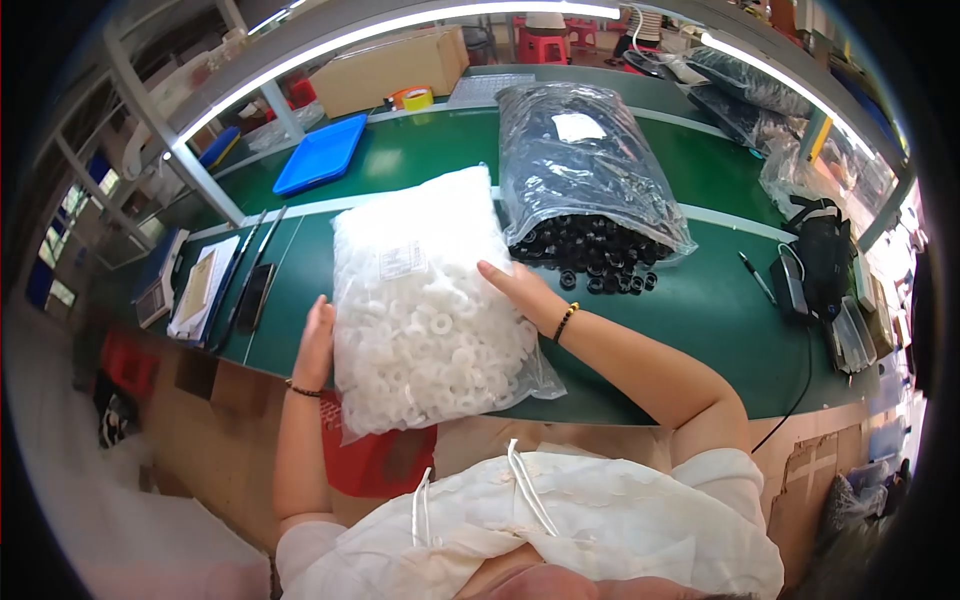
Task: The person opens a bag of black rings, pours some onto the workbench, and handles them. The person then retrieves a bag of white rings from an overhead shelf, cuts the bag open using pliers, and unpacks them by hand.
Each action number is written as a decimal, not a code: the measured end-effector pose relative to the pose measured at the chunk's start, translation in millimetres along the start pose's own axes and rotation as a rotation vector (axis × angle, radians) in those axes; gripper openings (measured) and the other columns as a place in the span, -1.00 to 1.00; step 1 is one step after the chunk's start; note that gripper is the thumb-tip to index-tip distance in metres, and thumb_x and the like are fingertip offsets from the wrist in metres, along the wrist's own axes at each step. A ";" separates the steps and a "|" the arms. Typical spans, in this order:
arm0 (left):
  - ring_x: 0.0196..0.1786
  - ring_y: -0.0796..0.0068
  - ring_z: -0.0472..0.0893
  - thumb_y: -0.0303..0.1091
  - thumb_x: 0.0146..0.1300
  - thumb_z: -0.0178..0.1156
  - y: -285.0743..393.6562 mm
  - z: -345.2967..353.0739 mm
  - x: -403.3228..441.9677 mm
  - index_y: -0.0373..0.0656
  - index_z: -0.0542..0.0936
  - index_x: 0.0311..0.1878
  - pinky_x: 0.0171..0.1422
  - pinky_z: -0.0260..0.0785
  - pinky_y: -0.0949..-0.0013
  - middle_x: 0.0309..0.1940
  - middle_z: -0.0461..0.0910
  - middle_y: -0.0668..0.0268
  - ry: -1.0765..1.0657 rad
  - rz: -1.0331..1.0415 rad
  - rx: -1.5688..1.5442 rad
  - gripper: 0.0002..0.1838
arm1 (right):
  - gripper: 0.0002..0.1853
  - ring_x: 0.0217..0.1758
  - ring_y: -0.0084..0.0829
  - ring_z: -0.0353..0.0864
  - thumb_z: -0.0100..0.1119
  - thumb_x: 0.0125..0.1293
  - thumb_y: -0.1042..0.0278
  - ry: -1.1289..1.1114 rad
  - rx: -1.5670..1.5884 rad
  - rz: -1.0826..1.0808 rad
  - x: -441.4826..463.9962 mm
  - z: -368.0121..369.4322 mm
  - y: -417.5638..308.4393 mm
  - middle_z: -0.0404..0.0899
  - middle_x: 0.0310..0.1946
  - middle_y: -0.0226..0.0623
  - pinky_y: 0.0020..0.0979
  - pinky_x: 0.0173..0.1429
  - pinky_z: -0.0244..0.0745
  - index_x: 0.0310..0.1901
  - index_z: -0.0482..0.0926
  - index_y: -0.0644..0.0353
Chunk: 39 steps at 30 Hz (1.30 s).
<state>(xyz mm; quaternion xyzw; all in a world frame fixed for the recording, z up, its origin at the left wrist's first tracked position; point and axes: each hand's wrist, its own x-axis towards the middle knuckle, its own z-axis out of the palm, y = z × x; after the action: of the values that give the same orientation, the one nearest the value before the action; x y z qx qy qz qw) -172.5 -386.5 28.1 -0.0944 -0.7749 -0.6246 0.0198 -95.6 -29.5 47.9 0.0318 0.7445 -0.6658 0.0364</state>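
A clear plastic bag of white plastic rings (440,350) with a printed label lies in front of me, its near end past the table's front edge. My left hand (317,345) is upright against the bag's left side, fingers stretched out and not wrapped round it. On the other side, my right hand (525,297) grips the bag, thumb on top and the other fingers mostly hidden. Just beyond it lies a second clear bag of black ring-shaped parts (590,170), its mouth towards me, with several parts spilled onto the green table (700,330).
A blue tray (320,155) and a yellow tape roll (417,99) lie farther back. At left are a clipboard (200,290) and a phone (255,297). A pen (758,278) and a black pouch (822,255) sit at right. A red stool (385,460) is below the edge.
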 end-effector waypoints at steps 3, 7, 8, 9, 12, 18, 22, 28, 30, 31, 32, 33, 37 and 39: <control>0.24 0.41 0.48 0.18 0.50 -0.06 -56.0 3.0 54.1 -0.35 0.35 0.35 0.32 0.36 0.32 0.24 0.46 0.12 -0.244 -0.053 -0.295 -0.28 | -0.05 0.18 -0.30 0.53 0.36 0.15 -0.28 -0.008 0.283 0.004 23.3 1.5 12.7 0.50 0.19 -0.07 -0.32 0.21 0.46 0.30 0.36 0.43; 0.17 0.37 0.56 0.12 0.48 -0.01 -9.3 13.1 40.1 -0.31 0.32 0.37 0.14 0.51 0.30 0.27 0.45 0.12 -0.463 -0.226 -0.522 -0.31 | 0.00 0.23 -0.24 0.50 0.41 0.12 -0.25 -0.029 0.554 0.262 40.4 -1.1 10.9 0.44 0.21 -0.06 -0.23 0.23 0.48 0.35 0.25 0.38; 0.18 0.34 0.55 0.09 0.48 -0.01 -14.6 11.2 40.0 -0.28 0.29 0.40 0.18 0.50 0.27 0.28 0.44 0.11 -0.406 -0.238 -0.533 -0.33 | -0.01 0.24 -0.23 0.49 0.43 0.11 -0.21 -0.079 0.689 0.232 43.1 6.2 11.0 0.43 0.20 -0.06 -0.22 0.23 0.48 0.36 0.21 0.35; 0.19 0.30 0.55 0.05 0.48 -0.01 -17.1 11.2 38.8 -0.25 0.25 0.43 0.22 0.48 0.23 0.29 0.44 0.10 -0.351 -0.246 -0.544 -0.34 | -0.01 0.26 -0.22 0.48 0.45 0.11 -0.17 -0.127 0.821 0.195 44.1 10.9 8.1 0.42 0.19 -0.06 -0.20 0.23 0.49 0.37 0.18 0.32; 0.23 0.23 0.52 0.02 0.49 -0.05 -22.1 6.9 16.0 -0.20 0.17 0.48 0.31 0.42 0.17 0.31 0.41 0.10 -0.312 -0.111 -0.549 -0.34 | 0.03 0.24 -0.21 0.48 0.49 0.08 -0.05 -0.218 0.816 0.011 30.2 18.6 -5.3 0.36 0.22 -0.04 -0.24 0.20 0.50 0.41 0.08 0.27; 0.44 0.15 0.32 0.09 0.54 -0.18 -57.0 -25.8 -55.7 -0.32 0.17 0.49 0.49 0.19 0.09 0.49 0.22 0.11 -0.635 -0.202 -1.625 -0.29 | 0.01 0.26 -0.22 0.43 0.42 0.06 0.21 -0.096 0.749 0.073 -14.7 38.8 -29.4 0.34 0.24 -0.04 -0.22 0.28 0.38 0.45 -0.02 0.26; 0.48 0.10 0.25 0.16 0.52 -0.16 33.9 -12.0 -93.1 -0.28 0.11 0.52 0.55 0.10 0.06 0.52 0.16 0.12 -0.328 -0.099 -0.845 -0.23 | -0.02 0.20 -0.22 0.47 0.35 0.05 0.29 -0.147 0.933 0.006 -69.0 20.9 -75.3 0.37 0.20 -0.07 -0.22 0.23 0.42 0.46 -0.01 0.20; 0.51 0.00 0.20 0.15 0.52 -0.14 122.6 53.6 -97.8 -0.22 0.08 0.54 0.57 0.01 -0.06 0.56 0.06 0.06 -0.541 0.110 -0.912 -0.25 | -0.59 0.02 -0.40 0.56 0.19 0.17 0.44 0.011 0.963 -0.223 -175.7 -68.0 -130.9 0.60 -0.05 -0.25 -0.36 0.16 0.43 0.08 0.57 0.29; 0.46 0.08 0.30 0.04 0.56 -0.14 153.3 107.3 -94.9 -0.24 0.14 0.51 0.53 0.14 0.03 0.50 0.19 0.07 -0.579 0.153 -0.832 -0.34 | -0.75 0.03 -0.49 0.61 0.12 0.31 0.35 0.342 0.666 -0.274 -200.6 -103.9 -125.9 0.68 -0.11 -0.30 -0.41 0.20 0.46 -0.11 0.65 0.33; 0.40 0.14 0.37 -0.01 0.56 -0.13 176.7 137.8 -93.6 -0.25 0.18 0.49 0.48 0.21 0.10 0.44 0.28 0.08 -0.523 0.227 -0.662 -0.38 | -0.76 0.05 -0.51 0.61 0.10 0.33 0.38 0.011 0.812 -0.742 -204.6 -135.4 -94.2 0.67 -0.09 -0.30 -0.43 0.19 0.47 -0.11 0.65 0.33; 0.35 0.20 0.43 -0.06 0.57 -0.13 201.7 170.4 -90.6 -0.26 0.22 0.47 0.44 0.28 0.16 0.38 0.37 0.10 -0.464 0.298 -0.494 -0.42 | -0.79 -0.13 -0.54 0.60 0.15 0.27 0.35 0.285 0.721 -0.593 -211.8 -154.6 -99.2 0.66 -0.22 -0.35 -0.46 0.01 0.48 -0.16 0.66 0.28; 0.34 0.23 0.45 -0.13 0.52 -0.02 224.5 204.6 -85.7 -0.25 0.20 0.48 0.41 0.32 0.19 0.37 0.38 0.10 -0.548 0.269 -0.583 -0.40 | -0.81 -0.31 -0.57 0.60 0.20 0.22 0.33 0.553 0.617 -0.439 -217.4 -174.6 -105.5 0.64 -0.36 -0.40 -0.49 -0.18 0.49 -0.22 0.68 0.23; 0.21 0.31 0.55 -0.29 0.43 0.14 273.1 330.8 -42.3 -0.23 0.32 0.39 0.30 0.42 0.21 0.22 0.52 0.16 -0.782 0.162 -0.762 -0.48 | -0.77 -0.36 -0.41 0.65 0.23 0.23 0.21 0.484 0.899 -0.352 -226.2 -263.2 -102.7 0.63 -0.42 -0.36 -0.31 -0.28 0.60 -0.20 0.64 0.18; 0.13 0.31 0.60 -0.31 0.41 0.15 276.4 392.9 -0.2 -0.23 0.40 0.30 0.25 0.46 0.22 0.14 0.58 0.20 -0.906 0.090 -0.835 -0.56 | -0.75 -0.34 -0.39 0.66 0.22 0.25 0.18 0.486 0.885 -0.355 -209.2 -331.9 -83.9 0.64 -0.40 -0.33 -0.30 -0.27 0.62 -0.19 0.65 0.18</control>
<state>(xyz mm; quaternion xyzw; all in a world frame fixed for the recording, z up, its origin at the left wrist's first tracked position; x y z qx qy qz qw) -90.8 51.1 208.6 -0.3826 -0.3917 -0.7717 -0.3236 100.5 291.2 187.9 0.0711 0.3733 -0.8856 -0.2670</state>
